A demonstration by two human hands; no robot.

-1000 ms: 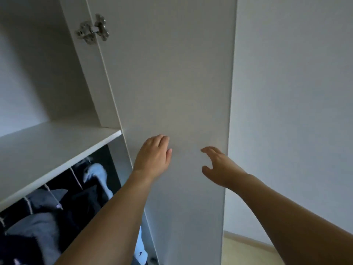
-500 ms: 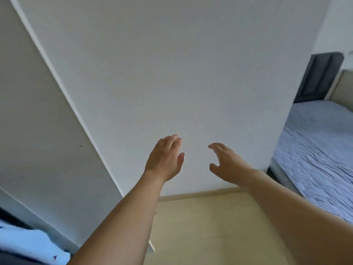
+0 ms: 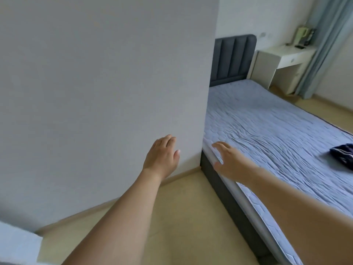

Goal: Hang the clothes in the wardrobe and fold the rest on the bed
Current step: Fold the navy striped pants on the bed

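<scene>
Fingers of the left hand (image 3: 161,156) and right hand (image 3: 228,160) are loosely spread, nothing grasped. Well beyond the right fingertips, a dark garment (image 3: 343,154) is seen crumpled on the bed (image 3: 267,131), apart from both hands. Soft, light, floppy handling is expected; its upper edge is probably best pinched at two points.

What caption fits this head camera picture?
Two empty hands, left hand and right hand, reach toward the blue quilted bed.
</scene>
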